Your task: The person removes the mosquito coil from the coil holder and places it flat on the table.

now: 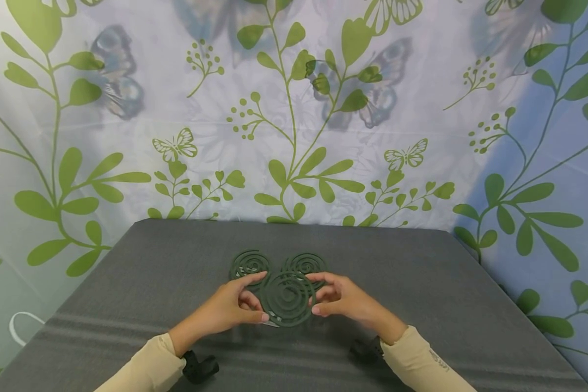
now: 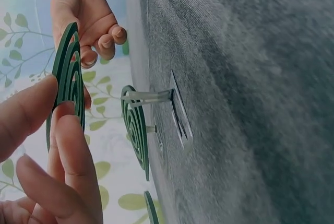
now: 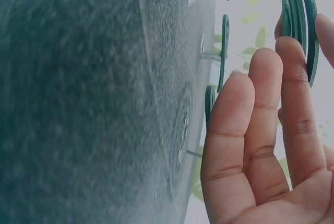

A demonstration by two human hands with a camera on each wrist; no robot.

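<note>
A dark green mosquito coil [image 1: 288, 296] is held level above the table between both hands. My left hand [image 1: 227, 310] pinches its left edge between thumb and fingers. At the opposite edge, my right hand [image 1: 349, 302] pinches it, the remaining fingers loosely bent. In the left wrist view, a small metal stand [image 2: 181, 117] with an upright prong is on the cloth below, apart from the held coil. Behind are two more coils, one at left [image 1: 251, 265] and one at right [image 1: 307, 262]; the wrist views show coils raised on stands.
Grey cloth covers the table [image 1: 127, 305], which reaches back to a curtain [image 1: 294, 136] printed with leaves and butterflies. Dark wrist devices [image 1: 201, 367] sit under both forearms. A white loop [image 1: 13, 329] shows beyond the table's left edge.
</note>
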